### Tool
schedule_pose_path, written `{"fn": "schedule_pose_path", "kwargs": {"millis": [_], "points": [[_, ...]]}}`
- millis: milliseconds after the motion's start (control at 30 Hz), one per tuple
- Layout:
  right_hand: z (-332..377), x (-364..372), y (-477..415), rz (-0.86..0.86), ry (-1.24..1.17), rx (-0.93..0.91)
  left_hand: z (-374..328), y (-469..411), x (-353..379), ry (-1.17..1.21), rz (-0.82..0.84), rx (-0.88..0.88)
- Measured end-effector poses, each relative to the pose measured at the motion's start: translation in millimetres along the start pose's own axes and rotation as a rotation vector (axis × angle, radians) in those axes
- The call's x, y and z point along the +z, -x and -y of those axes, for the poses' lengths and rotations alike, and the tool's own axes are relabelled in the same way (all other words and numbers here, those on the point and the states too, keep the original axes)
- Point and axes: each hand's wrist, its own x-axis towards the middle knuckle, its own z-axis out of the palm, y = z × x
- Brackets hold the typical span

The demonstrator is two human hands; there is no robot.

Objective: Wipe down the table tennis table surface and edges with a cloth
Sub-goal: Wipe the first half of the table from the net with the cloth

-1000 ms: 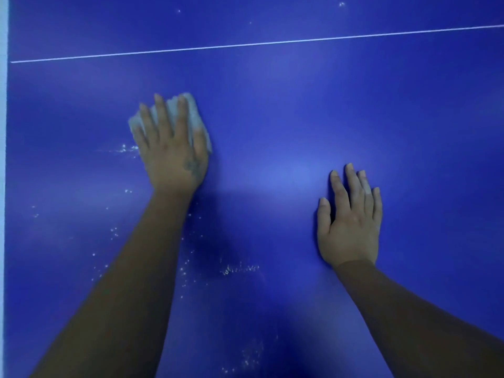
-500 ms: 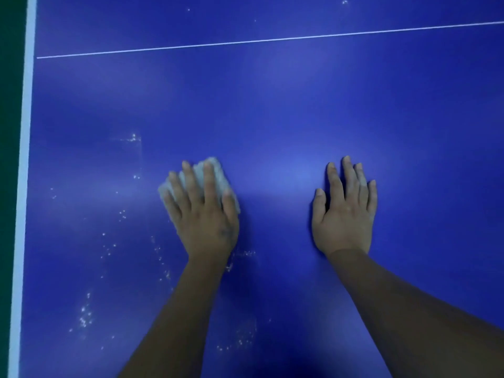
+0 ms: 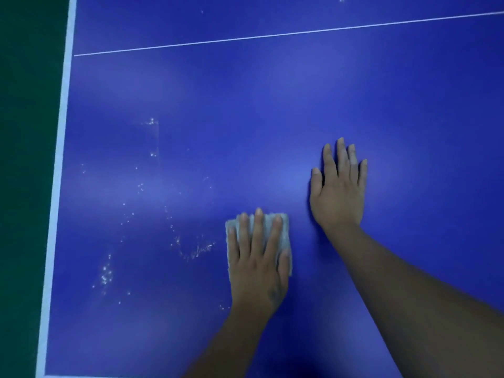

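Note:
The blue table tennis table (image 3: 272,110) fills the view, with a thin white centre line (image 3: 272,36) across the top. My left hand (image 3: 259,263) lies flat with straight fingers on a folded grey-white cloth (image 3: 285,236), pressing it onto the surface near the lower middle. My right hand (image 3: 338,192) rests flat on the bare table just up and right of the cloth, fingers straight. White specks and wet streaks (image 3: 196,249) lie on the surface left of the cloth.
The table's white left edge band (image 3: 58,186) runs top to bottom, with dark green floor (image 3: 24,159) beyond it. More specks (image 3: 106,274) sit near the lower left, and the near edge shows at bottom left.
My left hand has dragged the cloth down and to the right, from the upper left towards me, leaving a trail of specks. My right hand stayed planted. The view shifted left, showing the table's edge.

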Motion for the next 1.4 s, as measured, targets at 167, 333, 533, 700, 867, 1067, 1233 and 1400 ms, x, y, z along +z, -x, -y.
{"fn": "schedule_pose_path", "kwargs": {"millis": [167,333,533,700,867,1067,1233,1400], "points": [[-7.9,-1.6,50.4,-0.077,-0.065,-0.121,6.6,-38.7,-7.7,-0.039,0.002,0.062],[-11.6,11.2,91.3,-0.046,0.02,-0.14,20.0,-113.1,-13.3,-0.071,-0.012,0.002],[-13.0,15.4,89.3,-0.079,0.009,-0.118,2.9,-40.9,-3.9,0.032,-0.005,0.067],[-13.4,17.6,88.3,-0.084,0.008,-0.118,17.5,-95.7,-16.9,-0.004,0.004,0.107],[-15.0,16.5,89.2,-0.058,0.031,-0.124,84.3,-202.7,-41.8,-0.04,-0.01,-0.069],[-12.3,13.1,89.4,-0.041,0.016,-0.111,124.2,-149.6,-45.5,-0.065,-0.08,-0.271],[-12.7,13.6,88.9,-0.028,0.021,-0.101,103.0,17.1,-28.3,-0.062,-0.006,-0.271],[-13.0,11.8,90.2,-0.023,0.026,-0.105,100.4,26.4,-28.8,-0.099,0.027,-0.248]]}}
